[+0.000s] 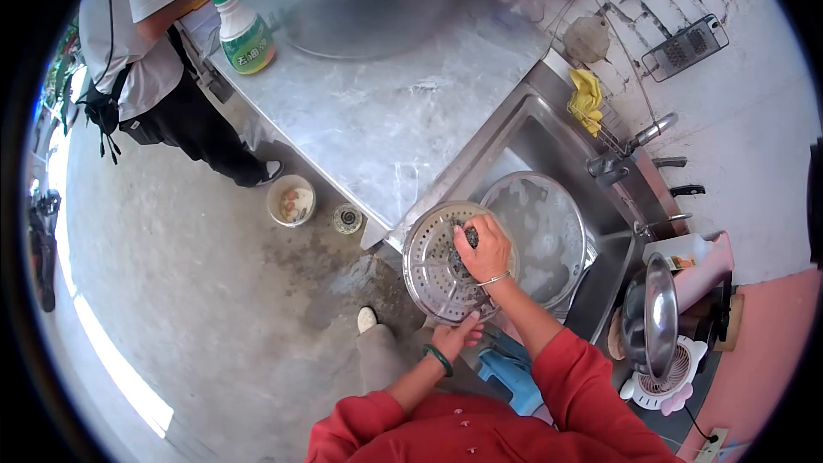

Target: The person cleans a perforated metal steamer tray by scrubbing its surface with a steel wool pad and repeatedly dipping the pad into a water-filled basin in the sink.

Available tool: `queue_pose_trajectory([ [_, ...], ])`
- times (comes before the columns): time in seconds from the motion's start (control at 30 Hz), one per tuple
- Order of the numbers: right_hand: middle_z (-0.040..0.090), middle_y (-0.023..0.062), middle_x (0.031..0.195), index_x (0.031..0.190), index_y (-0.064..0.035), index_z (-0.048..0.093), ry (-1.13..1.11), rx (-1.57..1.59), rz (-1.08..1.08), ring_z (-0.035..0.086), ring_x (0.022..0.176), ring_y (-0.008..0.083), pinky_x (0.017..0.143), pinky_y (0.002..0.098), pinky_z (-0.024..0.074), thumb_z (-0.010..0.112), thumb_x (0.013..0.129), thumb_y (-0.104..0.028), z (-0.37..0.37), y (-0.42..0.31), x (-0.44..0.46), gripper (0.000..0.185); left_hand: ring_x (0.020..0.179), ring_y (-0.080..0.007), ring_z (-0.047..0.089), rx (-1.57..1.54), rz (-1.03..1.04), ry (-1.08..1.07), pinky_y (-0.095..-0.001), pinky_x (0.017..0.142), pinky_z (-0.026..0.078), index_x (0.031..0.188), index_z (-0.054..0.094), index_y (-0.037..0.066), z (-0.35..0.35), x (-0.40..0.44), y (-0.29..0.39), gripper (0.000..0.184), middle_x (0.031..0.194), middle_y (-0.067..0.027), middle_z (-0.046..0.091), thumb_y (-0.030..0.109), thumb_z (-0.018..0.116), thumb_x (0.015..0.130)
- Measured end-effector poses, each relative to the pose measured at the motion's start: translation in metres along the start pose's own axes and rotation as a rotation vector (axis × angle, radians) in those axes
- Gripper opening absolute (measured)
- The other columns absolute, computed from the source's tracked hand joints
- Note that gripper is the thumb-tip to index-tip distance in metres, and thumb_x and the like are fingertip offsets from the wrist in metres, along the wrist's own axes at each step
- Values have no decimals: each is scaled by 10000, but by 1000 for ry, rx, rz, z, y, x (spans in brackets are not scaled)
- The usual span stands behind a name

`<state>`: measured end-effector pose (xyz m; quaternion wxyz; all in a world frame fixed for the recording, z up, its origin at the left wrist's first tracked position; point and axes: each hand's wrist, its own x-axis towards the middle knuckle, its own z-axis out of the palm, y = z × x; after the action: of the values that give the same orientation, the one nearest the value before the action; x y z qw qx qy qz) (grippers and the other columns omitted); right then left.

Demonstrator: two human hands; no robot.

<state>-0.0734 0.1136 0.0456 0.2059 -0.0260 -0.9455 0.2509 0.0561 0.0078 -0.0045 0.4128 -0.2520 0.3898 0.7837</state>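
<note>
A round metal steamer tray (pixel 424 270) dotted with holes is tilted over the front edge of the sink. My left hand (pixel 459 336) pinches its near rim, thumb on top. Pressed to the inside of the tray, my right hand (pixel 487 253) is closed on a dark steel wool scrubber (pixel 471 237), which shows between thumb and fingers. Just beyond the tray, a large round metal basin (pixel 549 231) of cloudy, sudsy water sits in the sink (pixel 523 133).
A faucet (pixel 634 141) and a yellow cloth (pixel 586 101) are at the sink's back. A metal bowl (pixel 660 317) stands at right. On the counter (pixel 360 120) are a spray bottle (pixel 240 30) and large pot (pixel 360 9). A bucket (pixel 291 201) and another person (pixel 163 77) are at left.
</note>
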Motion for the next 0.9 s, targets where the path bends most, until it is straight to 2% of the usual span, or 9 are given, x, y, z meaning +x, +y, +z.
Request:
queue_pose_trajectory([
  [0.13, 554, 73, 752, 749, -105, 555, -90, 106, -173, 571, 673, 288, 569, 377, 449, 671, 726, -172, -5, 9, -4, 136, 761, -103, 603, 324, 547, 255, -260, 685, 496, 985, 637, -7, -37, 0, 45, 289, 881, -56, 669, 229, 688, 826],
  [0.23, 549, 67, 744, 742, -115, 550, -148, 147, -261, 575, 672, 282, 553, 386, 449, 672, 717, -181, -9, 6, -9, 140, 747, -95, 609, 421, 654, 204, -249, 674, 496, 971, 649, -8, -47, 12, 68, 235, 869, -47, 678, 153, 703, 808],
  [0.27, 555, 71, 750, 742, -111, 550, -167, 145, -254, 579, 674, 285, 558, 389, 451, 674, 714, -181, -10, 5, -9, 145, 747, -95, 609, 418, 656, 206, -249, 674, 496, 971, 649, -8, -45, 12, 69, 235, 869, -47, 678, 153, 703, 808],
  [0.33, 559, 76, 754, 744, -106, 549, -156, 97, -195, 583, 675, 287, 561, 393, 455, 676, 712, -189, -2, 4, -2, 156, 764, -81, 604, 201, 413, 37, -250, 670, 493, 951, 668, -5, -37, 12, 66, 181, 880, -43, 679, 96, 696, 804],
  [0.53, 556, 64, 735, 760, -103, 558, -127, -37, -139, 576, 651, 280, 546, 391, 456, 673, 719, -232, 4, -36, -4, 178, 703, -79, 603, -14, 601, 153, -251, 639, 485, 900, 681, 4, -21, 33, 34, 120, 825, -29, 679, 62, 687, 795],
  [0.6, 538, 61, 716, 732, -99, 558, -206, -48, -215, 571, 638, 273, 536, 389, 453, 673, 709, -223, 2, -48, -22, 171, 703, -88, 604, 271, 693, 254, -261, 647, 486, 848, 664, -8, -25, 32, 33, 96, 794, -42, 676, 64, 674, 785],
  [0.7, 518, 61, 683, 670, -91, 550, -240, -57, -373, 569, 632, 267, 528, 387, 451, 666, 695, -210, 6, -59, -31, 167, 699, -97, 604, 353, 910, 305, -274, 645, 490, 796, 646, -8, -20, 27, 31, 91, 756, -56, 671, 80, 665, 778],
  [0.8, 518, 70, 663, 617, -85, 538, -223, -75, -408, 566, 618, 271, 529, 383, 452, 654, 689, -200, 25, -49, -28, 179, 696, -97, 599, 330, 856, 330, -273, 634, 486, 788, 643, 5, -19, 30, 28, 82, 724, -43, 658, 86, 655, 785],
  [0.9, 545, 79, 642, 635, -88, 573, -93, -139, -258, 572, 611, 272, 541, 387, 454, 633, 710, -190, 49, -35, 18, 140, 667, -72, 582, 236, 732, 292, -254, 601, 474, 811, 652, -5, -17, 27, 26, 138, 717, -31, 657, 122, 697, 784],
])
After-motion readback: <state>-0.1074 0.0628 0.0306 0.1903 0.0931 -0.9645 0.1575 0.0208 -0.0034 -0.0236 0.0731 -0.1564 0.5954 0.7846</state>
